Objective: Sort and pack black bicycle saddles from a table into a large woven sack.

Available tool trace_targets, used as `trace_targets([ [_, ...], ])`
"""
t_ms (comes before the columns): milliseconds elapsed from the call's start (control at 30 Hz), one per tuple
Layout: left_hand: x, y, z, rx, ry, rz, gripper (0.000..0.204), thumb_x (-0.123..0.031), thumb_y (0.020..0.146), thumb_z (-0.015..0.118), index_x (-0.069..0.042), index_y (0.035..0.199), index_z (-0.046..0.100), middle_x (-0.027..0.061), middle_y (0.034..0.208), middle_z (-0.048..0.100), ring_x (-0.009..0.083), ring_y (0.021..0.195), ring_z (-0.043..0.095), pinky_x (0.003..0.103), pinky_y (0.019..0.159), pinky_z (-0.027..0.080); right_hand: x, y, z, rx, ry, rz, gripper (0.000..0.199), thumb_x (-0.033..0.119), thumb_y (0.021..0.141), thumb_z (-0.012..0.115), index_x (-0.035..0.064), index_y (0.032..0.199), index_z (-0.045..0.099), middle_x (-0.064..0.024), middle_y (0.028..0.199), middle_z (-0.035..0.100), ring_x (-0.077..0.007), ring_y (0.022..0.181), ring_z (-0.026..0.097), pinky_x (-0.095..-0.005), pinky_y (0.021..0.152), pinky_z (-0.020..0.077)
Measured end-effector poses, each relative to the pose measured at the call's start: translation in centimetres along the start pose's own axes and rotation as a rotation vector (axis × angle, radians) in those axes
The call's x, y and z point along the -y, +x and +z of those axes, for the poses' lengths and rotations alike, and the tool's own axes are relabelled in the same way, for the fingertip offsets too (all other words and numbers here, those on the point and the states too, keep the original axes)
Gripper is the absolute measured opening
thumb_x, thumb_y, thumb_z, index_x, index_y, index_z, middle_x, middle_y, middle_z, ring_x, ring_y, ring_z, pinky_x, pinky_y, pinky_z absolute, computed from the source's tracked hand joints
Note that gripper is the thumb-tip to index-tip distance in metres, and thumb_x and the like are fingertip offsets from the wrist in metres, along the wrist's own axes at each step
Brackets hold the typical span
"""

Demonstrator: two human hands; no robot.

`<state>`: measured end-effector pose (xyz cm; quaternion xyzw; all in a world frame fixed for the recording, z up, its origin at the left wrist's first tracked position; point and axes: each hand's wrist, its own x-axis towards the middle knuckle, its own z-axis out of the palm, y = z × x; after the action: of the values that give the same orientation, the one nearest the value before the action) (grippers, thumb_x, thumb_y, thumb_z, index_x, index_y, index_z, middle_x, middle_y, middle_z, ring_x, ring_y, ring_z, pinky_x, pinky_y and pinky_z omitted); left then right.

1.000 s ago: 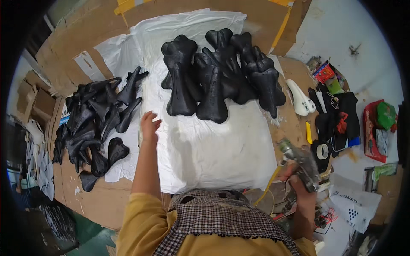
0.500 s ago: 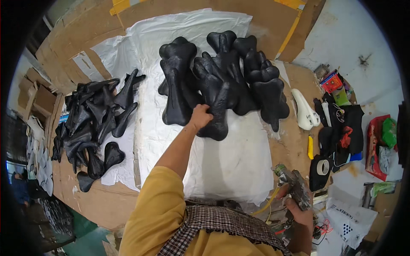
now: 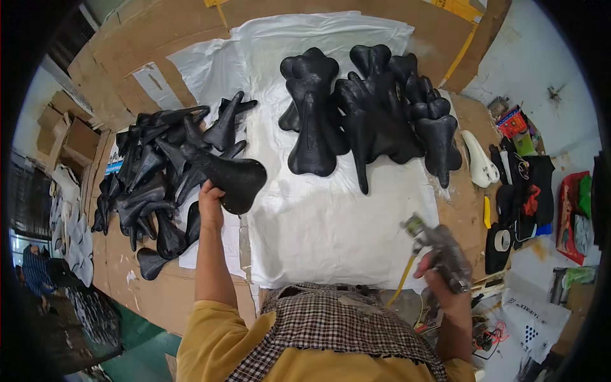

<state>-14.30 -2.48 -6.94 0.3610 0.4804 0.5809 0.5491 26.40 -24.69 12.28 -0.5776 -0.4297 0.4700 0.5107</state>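
- Left of the white sheet (image 3: 331, 223): left hand (image 3: 210, 198) closed on the wide end of a black saddle (image 3: 232, 177), holding it at the edge of the black pile (image 3: 162, 178) on the cardboard-covered worktop (image 3: 159, 299).
- Right hand (image 3: 442, 286) wrapped around a spray gun (image 3: 439, 249), raised over the sheet's lower right corner.
- Second group of black saddles (image 3: 369, 114) lies at the sheet's far end.
- White saddle (image 3: 478, 159) just right of that group.

Bright, even, diffuse light from above; soft, faint shadows only. Mild sheen on the white plastic sheet (image 3: 331, 216) and on the black saddles (image 3: 375, 108). Strong fisheye bending toward the rim, with a black vignette around it. Sharp in the centre, softer and smeared at the edges.
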Motion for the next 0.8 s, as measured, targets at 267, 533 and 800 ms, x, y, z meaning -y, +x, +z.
trace_targets([
  [267, 2.6, 6.3, -1.2, 0.143, -0.031, -0.109, 0.044, -0.001, 0.061, 0.042, -0.002, 0.103, 0.058, 0.003, 0.098, 0.06, 0.0181, 0.092, 0.053, 0.027, 0.084, 0.038, -1.1, -3.3, 3.3, 0.007, -0.224, 0.023, 0.056, 0.004, 0.076, 0.067, -0.003, 0.125, 0.042, -0.0049, 0.083, 0.06, -0.0101, 0.075, 0.056, -0.0244, 0.066, 0.0467],
  [533, 8.2, 14.4, 12.4, 0.425, -0.063, -0.297, 0.024, 0.0, 0.062, 0.047, -0.003, 0.082, 0.057, 0.0027, 0.076, 0.055, 0.0169, 0.07, 0.049, 0.025, 0.07, 0.038, -2.4, -6.1, 5.6, -0.106, -0.469, 0.101, 0.053, 0.005, 0.076, 0.068, 0.0007, 0.124, 0.046, -0.0037, 0.083, 0.06, -0.0094, 0.075, 0.056, -0.0253, 0.067, 0.0458],
  [800, 10.6, 13.6, 14.5, 0.488, 0.212, -0.278, 0.013, -0.003, 0.064, 0.049, -0.005, 0.076, 0.054, 0.0008, 0.067, 0.047, 0.0127, 0.066, 0.044, 0.025, 0.06, 0.035, 3.5, -3.1, 9.5, -0.282, -0.317, -0.06, 0.057, 0.006, 0.074, 0.068, -0.0041, 0.124, 0.043, -0.0077, 0.084, 0.06, -0.0122, 0.074, 0.057, -0.0256, 0.065, 0.0464],
])
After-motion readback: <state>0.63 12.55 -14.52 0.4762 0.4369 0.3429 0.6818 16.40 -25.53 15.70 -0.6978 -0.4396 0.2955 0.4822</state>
